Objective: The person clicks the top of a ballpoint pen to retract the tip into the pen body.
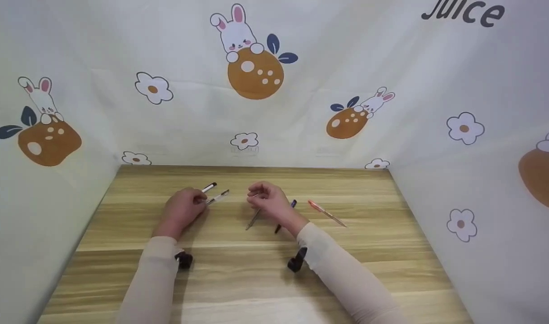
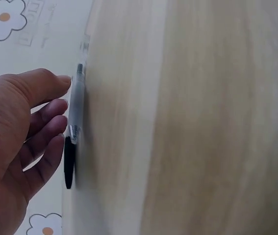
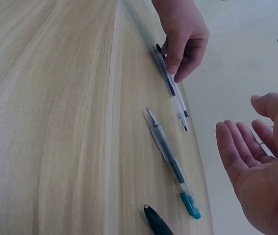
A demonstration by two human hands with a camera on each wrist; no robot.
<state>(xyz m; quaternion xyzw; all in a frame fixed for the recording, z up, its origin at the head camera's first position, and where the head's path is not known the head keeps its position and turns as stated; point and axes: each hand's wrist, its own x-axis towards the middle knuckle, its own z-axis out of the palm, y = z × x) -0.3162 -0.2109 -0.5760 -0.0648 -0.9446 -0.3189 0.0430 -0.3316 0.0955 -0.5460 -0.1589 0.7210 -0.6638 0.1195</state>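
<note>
My left hand (image 1: 182, 209) is over two pens lying side by side at the left. One is a white pen (image 1: 207, 187) with a black end, the other a clear-bodied pen (image 2: 76, 112) with a black end. My left thumb and fingers curl down and appear to pinch one of them; fingertip contact is partly hidden. My right hand (image 1: 270, 202) is raised above a clear pen with a teal end (image 3: 168, 152), its fingers loosely extended and apart from the pen. A dark pen (image 3: 156, 221) lies partly under my right wrist in the head view.
An orange pen (image 1: 327, 213) lies slanted on the wood-grain table (image 1: 238, 279), right of my right hand. Pale printed curtains (image 1: 189, 117) stand behind the table and along both sides. Small black cameras (image 1: 296, 261) are on both wrists.
</note>
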